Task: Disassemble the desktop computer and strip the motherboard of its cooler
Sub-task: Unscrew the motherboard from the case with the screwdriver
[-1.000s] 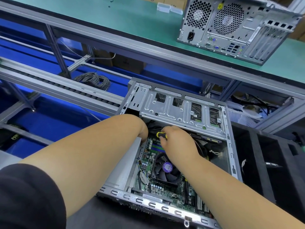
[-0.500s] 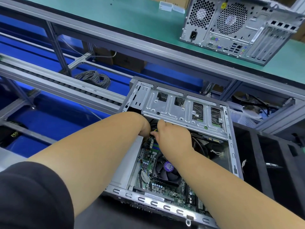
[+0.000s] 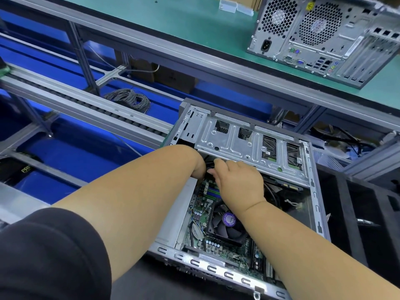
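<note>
An open desktop case (image 3: 314,191) lies on its side in front of me. Its motherboard (image 3: 202,215) carries a black cooler fan (image 3: 228,220) with a purple hub label. My left hand (image 3: 199,168) reaches in under the silver drive cage (image 3: 238,146), so its fingers are hidden. My right hand (image 3: 240,182) sits just above the cooler at the cage's edge. Its fingers curl around the screwdriver (image 3: 210,169), of which only a dark bit shows between the two hands.
A second, closed computer tower (image 3: 324,35) stands on the green bench (image 3: 173,16) behind. A coil of grey cable (image 3: 129,99) lies beyond the conveyor rail (image 3: 86,109) on the left. Black foam compartments (image 3: 357,202) border the case on the right.
My right hand moved forward from over the memory slots to the drive cage edge, and the screwdriver's yellow handle end went out of sight. The left arm stayed in place.
</note>
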